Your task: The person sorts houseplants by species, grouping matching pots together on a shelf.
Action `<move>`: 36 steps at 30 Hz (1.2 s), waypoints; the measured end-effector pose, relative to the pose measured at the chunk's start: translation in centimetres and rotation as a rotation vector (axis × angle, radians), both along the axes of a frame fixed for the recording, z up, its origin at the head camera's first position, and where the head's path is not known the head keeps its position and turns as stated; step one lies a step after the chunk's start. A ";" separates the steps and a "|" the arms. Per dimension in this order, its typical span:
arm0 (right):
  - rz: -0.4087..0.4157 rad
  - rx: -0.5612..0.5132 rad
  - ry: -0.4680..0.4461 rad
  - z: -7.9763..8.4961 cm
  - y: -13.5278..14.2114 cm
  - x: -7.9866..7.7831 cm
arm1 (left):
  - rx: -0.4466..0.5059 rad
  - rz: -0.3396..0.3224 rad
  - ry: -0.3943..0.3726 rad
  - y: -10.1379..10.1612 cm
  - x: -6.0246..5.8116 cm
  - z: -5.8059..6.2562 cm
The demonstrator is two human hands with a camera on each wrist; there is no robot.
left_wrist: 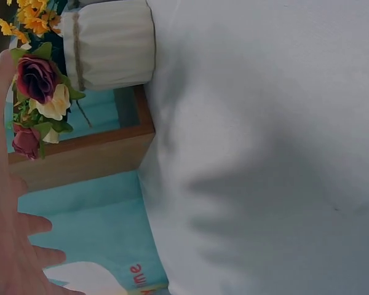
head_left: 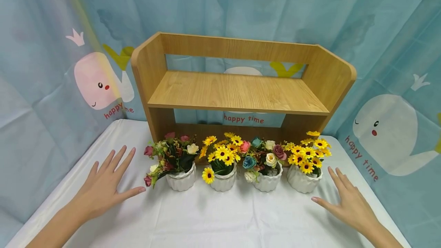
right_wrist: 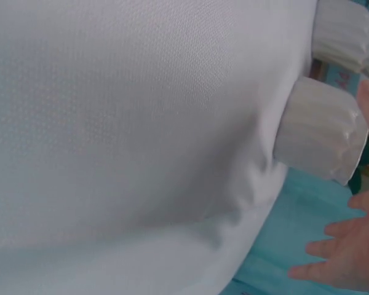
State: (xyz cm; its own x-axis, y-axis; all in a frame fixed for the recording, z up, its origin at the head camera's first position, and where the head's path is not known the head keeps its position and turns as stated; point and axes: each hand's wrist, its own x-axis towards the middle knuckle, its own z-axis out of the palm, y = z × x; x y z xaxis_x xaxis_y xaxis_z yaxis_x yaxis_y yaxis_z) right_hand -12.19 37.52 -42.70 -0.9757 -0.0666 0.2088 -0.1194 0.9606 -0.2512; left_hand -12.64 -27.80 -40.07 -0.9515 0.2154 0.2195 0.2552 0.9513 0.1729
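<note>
My left hand [head_left: 103,185] hovers over the cloth at the left with fingers spread, holding nothing. Nearest to it is a white pot of mauve and cream roses [head_left: 181,177], which also shows in the left wrist view as a white pot [left_wrist: 114,46]. To the right of that pot stand a pot of yellow sunflowers [head_left: 224,179], a pot of blue, white and pink roses [head_left: 268,179] and another sunflower pot [head_left: 303,179]. Beside this last one, my right hand [head_left: 349,202] is spread and bare; its pot [right_wrist: 320,130] appears in the right wrist view.
Behind the row of pots stands a two-tier wooden shelf [head_left: 237,91], its upper board bare. A white cloth [head_left: 220,221] covers the table. Blue curtains [head_left: 262,7] with printed whales hang at the back and both sides.
</note>
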 end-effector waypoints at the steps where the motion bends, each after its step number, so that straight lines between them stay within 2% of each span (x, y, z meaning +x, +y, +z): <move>1: -0.004 -0.002 -0.018 0.1 -0.1 -0.1 | 0.007 -0.003 -0.009 0.1 -0.1 0.2; 7: -0.024 -0.054 -0.119 0.3 -0.6 -0.4 | 0.027 -0.032 -0.028 0.4 -0.8 1.2; 16: -0.029 -0.163 -0.109 -0.1 -1.4 -0.6 | 0.083 -0.087 -0.015 0.7 -2.0 2.7; 22: -0.035 -0.238 -0.088 -0.7 -1.7 -0.9 | 0.152 -0.076 -0.062 1.0 -2.7 4.2; 28: -0.079 -0.341 -0.158 -1.3 -2.1 -1.4 | 0.224 -0.061 -0.105 1.7 -3.6 5.7; 36: -0.106 -0.374 -0.166 -2.0 -2.4 -2.1 | 0.282 -0.090 -0.067 2.4 -4.9 7.2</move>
